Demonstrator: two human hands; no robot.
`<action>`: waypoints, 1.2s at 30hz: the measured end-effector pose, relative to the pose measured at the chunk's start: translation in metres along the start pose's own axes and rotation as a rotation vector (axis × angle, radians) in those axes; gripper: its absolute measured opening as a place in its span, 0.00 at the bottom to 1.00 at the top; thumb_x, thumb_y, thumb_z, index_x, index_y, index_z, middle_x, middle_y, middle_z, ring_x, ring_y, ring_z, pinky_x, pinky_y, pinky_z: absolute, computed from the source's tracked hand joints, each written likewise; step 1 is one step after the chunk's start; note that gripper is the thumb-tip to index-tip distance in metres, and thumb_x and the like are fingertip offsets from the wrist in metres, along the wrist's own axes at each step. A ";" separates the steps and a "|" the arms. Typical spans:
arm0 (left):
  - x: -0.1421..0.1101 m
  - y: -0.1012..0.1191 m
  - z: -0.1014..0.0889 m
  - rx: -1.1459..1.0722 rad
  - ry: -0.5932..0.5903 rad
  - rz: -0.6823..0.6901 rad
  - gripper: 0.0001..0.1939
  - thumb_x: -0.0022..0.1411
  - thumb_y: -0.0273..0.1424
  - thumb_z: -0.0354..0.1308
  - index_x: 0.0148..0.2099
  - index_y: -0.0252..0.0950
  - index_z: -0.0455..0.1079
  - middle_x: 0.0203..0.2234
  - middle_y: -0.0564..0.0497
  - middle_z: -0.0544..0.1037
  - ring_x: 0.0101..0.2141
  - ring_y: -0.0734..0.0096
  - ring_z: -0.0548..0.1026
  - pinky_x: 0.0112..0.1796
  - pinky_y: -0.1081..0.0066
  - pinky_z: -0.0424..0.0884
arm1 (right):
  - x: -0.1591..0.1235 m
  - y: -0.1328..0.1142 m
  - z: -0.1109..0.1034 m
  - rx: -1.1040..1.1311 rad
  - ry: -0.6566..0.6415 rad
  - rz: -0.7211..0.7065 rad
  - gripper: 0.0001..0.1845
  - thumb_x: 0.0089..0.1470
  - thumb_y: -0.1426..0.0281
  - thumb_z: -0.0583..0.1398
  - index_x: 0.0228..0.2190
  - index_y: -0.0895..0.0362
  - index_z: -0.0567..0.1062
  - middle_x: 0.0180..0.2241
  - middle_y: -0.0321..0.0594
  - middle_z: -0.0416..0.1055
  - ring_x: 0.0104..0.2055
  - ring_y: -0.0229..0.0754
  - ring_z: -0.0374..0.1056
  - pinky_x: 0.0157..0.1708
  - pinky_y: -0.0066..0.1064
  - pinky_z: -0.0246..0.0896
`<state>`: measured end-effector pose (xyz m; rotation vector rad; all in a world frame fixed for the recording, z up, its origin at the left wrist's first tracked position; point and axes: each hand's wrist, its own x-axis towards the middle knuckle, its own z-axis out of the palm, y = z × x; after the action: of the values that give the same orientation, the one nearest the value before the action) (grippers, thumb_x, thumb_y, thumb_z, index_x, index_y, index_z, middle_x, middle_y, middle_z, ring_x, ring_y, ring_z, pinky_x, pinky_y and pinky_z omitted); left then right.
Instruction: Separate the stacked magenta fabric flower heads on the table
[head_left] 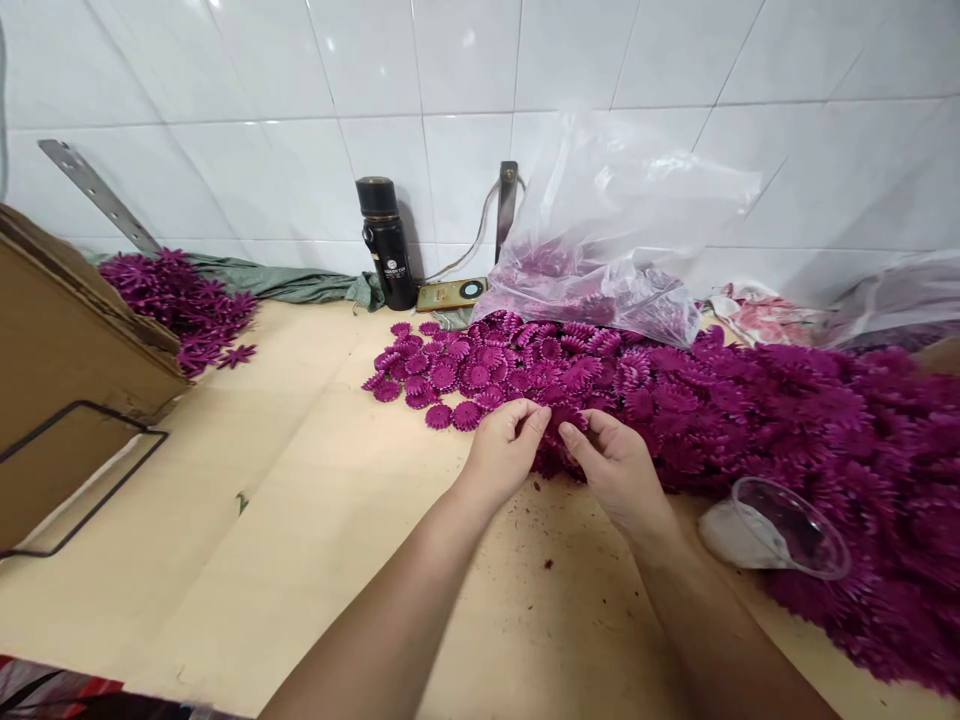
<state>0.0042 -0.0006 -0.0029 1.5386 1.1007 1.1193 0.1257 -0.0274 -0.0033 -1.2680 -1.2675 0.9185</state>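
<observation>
A large heap of purple fabric flower pieces (pixel 795 420) covers the right side of the wooden table (pixel 300 520). My left hand (pixel 504 450) and my right hand (pixel 611 462) meet at the heap's near left edge. Both pinch a purple flower piece (pixel 559 425) between thumb and fingers, fingers curled closed. Smaller round purple pieces (pixel 450 375) lie spread just beyond my hands.
A clear plastic cup (pixel 787 525) lies tipped on the heap at right. A clear bag of purple pieces (pixel 600 270), a black flask (pixel 386 245) and a phone (pixel 452 293) stand by the tiled wall. A cardboard box (pixel 67 380) and another purple pile (pixel 180 305) are at left.
</observation>
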 end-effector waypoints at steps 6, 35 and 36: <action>0.000 0.000 0.001 -0.103 0.013 0.032 0.05 0.57 0.28 0.53 0.36 0.34 0.68 0.31 0.51 0.74 0.31 0.74 0.70 0.35 0.73 0.67 | 0.000 -0.003 -0.004 0.038 -0.026 -0.015 0.16 0.42 0.57 0.61 0.20 0.56 0.66 0.16 0.29 0.57 0.18 0.31 0.51 0.18 0.26 0.50; -0.016 0.000 0.011 0.232 0.016 0.369 0.16 0.58 0.26 0.48 0.49 0.34 0.66 0.43 0.43 0.69 0.44 0.64 0.70 0.45 0.64 0.69 | 0.002 0.003 -0.011 -0.186 0.083 -0.110 0.12 0.47 0.60 0.58 0.22 0.56 0.70 0.20 0.35 0.66 0.24 0.37 0.60 0.26 0.30 0.57; -0.016 0.000 0.011 0.217 0.012 0.354 0.16 0.58 0.26 0.49 0.49 0.35 0.67 0.43 0.43 0.69 0.43 0.65 0.70 0.44 0.64 0.69 | 0.002 0.003 -0.012 -0.212 0.082 -0.114 0.13 0.47 0.59 0.57 0.21 0.56 0.69 0.19 0.34 0.65 0.24 0.37 0.59 0.26 0.30 0.56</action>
<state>0.0119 -0.0177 -0.0077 1.9546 1.0071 1.2753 0.1381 -0.0268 -0.0039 -1.3680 -1.3847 0.6573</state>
